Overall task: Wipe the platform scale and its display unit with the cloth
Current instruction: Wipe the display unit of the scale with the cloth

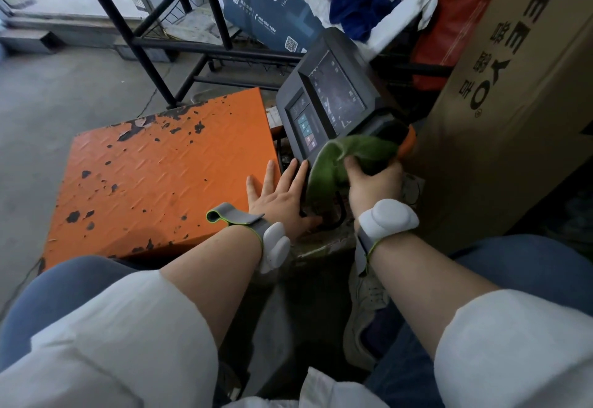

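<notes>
Here the left hand lies spread at the display unit's edge; right hand grips the cloth.

1. The orange, diamond-patterned metal platform scale lies flat and low on the grey floor, its paint chipped in dark patches along the far and left edges.
2. The dark grey display unit with its dim screen and small blue keys stands tilted at the platform's right side.
3. The crumpled green cloth is pressed against the unit's lower right corner.
</notes>
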`<state>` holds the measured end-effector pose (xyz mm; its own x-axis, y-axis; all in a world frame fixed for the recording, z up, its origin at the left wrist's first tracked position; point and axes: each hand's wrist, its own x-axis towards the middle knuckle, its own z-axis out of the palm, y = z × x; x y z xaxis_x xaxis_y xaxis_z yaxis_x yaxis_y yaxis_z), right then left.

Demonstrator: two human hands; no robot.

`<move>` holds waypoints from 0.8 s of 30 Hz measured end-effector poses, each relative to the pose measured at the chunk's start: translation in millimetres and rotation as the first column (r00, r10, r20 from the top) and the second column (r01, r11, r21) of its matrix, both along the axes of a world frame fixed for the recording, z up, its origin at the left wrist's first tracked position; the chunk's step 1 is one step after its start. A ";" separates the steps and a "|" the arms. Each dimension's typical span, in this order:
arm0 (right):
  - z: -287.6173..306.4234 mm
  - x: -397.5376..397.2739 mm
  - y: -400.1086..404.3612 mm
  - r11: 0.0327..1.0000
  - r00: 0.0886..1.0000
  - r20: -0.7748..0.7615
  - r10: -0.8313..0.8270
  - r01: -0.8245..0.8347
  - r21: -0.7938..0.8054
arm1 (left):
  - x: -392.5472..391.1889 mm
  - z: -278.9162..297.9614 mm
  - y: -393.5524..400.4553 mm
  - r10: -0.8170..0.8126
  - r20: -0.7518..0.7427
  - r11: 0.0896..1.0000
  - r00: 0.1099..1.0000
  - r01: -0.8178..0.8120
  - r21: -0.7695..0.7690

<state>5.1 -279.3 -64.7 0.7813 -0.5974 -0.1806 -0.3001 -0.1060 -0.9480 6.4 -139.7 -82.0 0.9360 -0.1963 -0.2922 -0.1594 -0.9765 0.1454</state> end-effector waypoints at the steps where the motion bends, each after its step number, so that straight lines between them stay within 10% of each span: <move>1: -6.2 -2.6 2.6 0.999 0.998 -0.033 0.052 -0.052 -0.015 | 0.4 0.4 0.2 -0.002 -0.002 1.000 1.000 0.002 -0.002; 6: -21.2 -0.5 10.1 0.961 0.966 -0.148 0.213 -0.234 -0.148 | 0.9 0.2 0.2 -0.002 -0.002 1.000 1.000 0.002 -0.004; 11: -12.6 8.7 -1.6 0.850 0.907 -0.222 0.358 -0.218 0.480 | 1.5 -0.3 -0.1 0.000 -0.011 1.000 1.000 0.000 -0.002; 15: -2.9 6.1 3.6 0.709 0.915 -0.162 0.369 -0.164 0.686 | 0.9 -0.4 0.0 0.002 -0.004 1.000 1.000 -0.002 0.000; 24: -6.2 25.5 -29.3 0.885 0.995 -0.094 -0.040 0.079 0.459 | 0.8 2.3 1.0 -0.006 -0.015 1.000 1.000 0.005 -0.015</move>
